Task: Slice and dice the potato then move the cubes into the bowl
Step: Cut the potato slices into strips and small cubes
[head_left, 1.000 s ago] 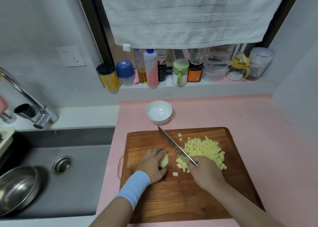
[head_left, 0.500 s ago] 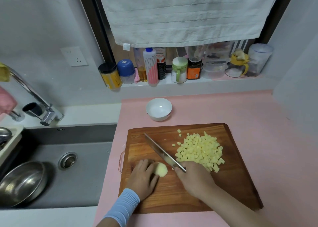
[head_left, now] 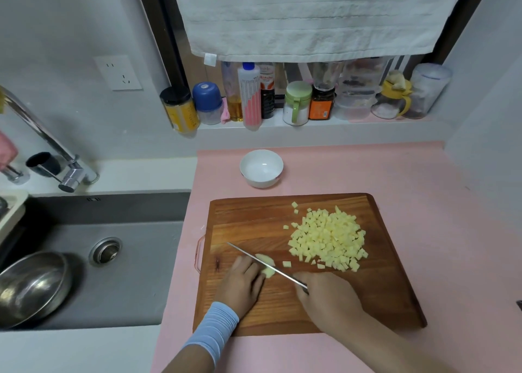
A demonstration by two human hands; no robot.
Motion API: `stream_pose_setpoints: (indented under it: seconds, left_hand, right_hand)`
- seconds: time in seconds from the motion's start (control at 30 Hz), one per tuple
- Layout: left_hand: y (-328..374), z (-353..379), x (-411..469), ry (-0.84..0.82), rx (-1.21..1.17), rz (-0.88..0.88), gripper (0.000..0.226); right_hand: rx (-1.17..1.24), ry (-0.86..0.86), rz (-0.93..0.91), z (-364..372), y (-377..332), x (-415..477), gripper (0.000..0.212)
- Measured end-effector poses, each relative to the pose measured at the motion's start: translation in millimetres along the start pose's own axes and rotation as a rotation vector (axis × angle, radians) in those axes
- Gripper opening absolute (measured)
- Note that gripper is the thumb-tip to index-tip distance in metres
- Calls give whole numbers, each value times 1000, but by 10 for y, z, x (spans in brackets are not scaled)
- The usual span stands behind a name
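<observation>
While the left hand (head_left: 240, 282) is holding the pale potato stub (head_left: 268, 272), the right hand (head_left: 327, 296), gripping the thin steel knife (head_left: 288, 276), is slicing it; dicing seems next.

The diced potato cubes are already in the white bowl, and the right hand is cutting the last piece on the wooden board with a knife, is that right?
Not quite. The head view shows the white bowl empty; the potato cubes lie piled on the wooden cutting board. The rest holds: the right hand cuts the last potato piece with the knife.
</observation>
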State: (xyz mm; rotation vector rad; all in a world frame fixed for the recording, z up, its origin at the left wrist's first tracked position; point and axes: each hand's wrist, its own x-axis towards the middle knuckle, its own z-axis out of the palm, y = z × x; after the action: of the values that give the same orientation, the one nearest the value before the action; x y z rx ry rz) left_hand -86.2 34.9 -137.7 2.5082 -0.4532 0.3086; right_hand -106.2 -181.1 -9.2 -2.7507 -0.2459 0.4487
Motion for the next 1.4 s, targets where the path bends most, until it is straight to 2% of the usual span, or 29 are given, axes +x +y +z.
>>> stream_pose_setpoints:
  seconds: [0.3, 0.43, 0.53, 0.87, 1.03, 1.23, 1.4]
  left_hand:
    - [8, 4, 7, 41, -23, 40, 6]
    - [-18, 41, -3, 41, -10, 35, 7]
    - [-14, 58, -22, 39, 21, 53, 10]
    - [43, -11, -16, 69, -28, 73, 10]
    - [11, 15, -29, 86, -43, 80, 7]
    - [-1, 22, -33, 93, -63, 78, 7]
    - [-3, 26, -32, 100, -56, 80, 6]
  right_hand:
    - [71, -137, 88, 39, 18, 144, 31]
    - [101, -159, 94, 92, -142, 390, 25]
    - [110, -179, 87, 90, -201, 472, 32]
    - [55, -79, 1, 40, -148, 222, 26]
    - [35, -128, 3, -18, -58, 20, 26]
    - [26, -194, 83, -62, 55, -1, 39]
    - [72, -188, 53, 92, -162, 223, 29]
